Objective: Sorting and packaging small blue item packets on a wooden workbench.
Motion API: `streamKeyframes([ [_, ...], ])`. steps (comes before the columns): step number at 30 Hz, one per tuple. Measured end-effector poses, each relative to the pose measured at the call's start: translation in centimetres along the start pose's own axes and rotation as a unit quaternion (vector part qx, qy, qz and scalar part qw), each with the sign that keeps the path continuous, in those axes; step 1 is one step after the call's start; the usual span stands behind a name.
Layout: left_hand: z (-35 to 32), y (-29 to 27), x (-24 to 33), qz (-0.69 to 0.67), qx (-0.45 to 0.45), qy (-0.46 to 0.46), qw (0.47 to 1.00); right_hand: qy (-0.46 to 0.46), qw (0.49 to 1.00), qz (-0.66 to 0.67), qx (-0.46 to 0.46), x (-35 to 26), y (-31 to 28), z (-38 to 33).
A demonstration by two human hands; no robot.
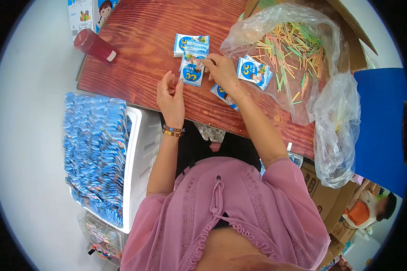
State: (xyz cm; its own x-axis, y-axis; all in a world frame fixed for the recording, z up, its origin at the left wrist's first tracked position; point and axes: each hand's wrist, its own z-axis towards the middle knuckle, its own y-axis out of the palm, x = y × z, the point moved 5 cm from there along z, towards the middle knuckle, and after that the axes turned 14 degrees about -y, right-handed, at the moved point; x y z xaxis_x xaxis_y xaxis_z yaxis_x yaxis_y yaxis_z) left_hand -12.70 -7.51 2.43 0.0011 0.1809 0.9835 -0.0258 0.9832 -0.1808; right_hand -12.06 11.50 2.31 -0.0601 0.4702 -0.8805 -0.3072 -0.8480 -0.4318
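Observation:
Small blue-and-white candy sachets lie one over another on the red-brown wooden table in front of me. My right hand has its fingertips on the right edge of the top sachet, the fingers bent as if pinching it. Close to the lower left of that sachet is my left hand, its fingers loosely curled and apart, thumb pointing up beside the packet. Another small pile of sachets sits just behind. To the right lie more sachets, and a single sachet is partly under my right wrist.
A clear plastic bag at the right holds many thin coloured sticks. Left of the table stands a white crate heaped with blue sachets. A red bottle lies at the far left. Another person is at lower right.

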Motion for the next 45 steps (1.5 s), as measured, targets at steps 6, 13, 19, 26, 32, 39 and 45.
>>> streamKeyframes([
  [6, -3.8, 3.8, 2.0, 0.144, -0.117, 0.146, 0.972, -0.029, 0.994, -0.088, 0.064, -0.9, -6.1, -4.6],
  [13, -4.8, 8.9, 1.8, 0.319, -0.145, 0.197, 0.916, -0.016, 0.948, -0.318, 0.019, -0.9, -8.2, -11.2],
  [19, -4.6, 9.3, 1.7, 0.262, -0.176, 0.142, 0.938, 0.044, 0.990, -0.133, 0.034, 1.6, -8.6, -11.8],
  [26, -4.9, 10.2, 2.4, -0.147, -0.325, -0.177, 0.917, 0.025, 0.951, 0.288, 0.110, 1.5, -9.5, -11.5],
  [32, -5.7, 10.5, 2.6, -0.175, -0.291, -0.206, 0.918, 0.037, 0.949, 0.276, 0.148, 1.5, -10.0, -11.7],
  [39, -6.1, 11.6, 0.9, -0.234, -0.255, -0.287, 0.893, 0.061, 0.967, 0.225, 0.100, 3.4, -11.7, -11.9],
  [45, -6.0, 12.1, 1.3, -0.310, -0.297, -0.361, 0.828, -0.028, 0.947, -0.023, 0.320, 5.4, -24.5, -7.2],
])
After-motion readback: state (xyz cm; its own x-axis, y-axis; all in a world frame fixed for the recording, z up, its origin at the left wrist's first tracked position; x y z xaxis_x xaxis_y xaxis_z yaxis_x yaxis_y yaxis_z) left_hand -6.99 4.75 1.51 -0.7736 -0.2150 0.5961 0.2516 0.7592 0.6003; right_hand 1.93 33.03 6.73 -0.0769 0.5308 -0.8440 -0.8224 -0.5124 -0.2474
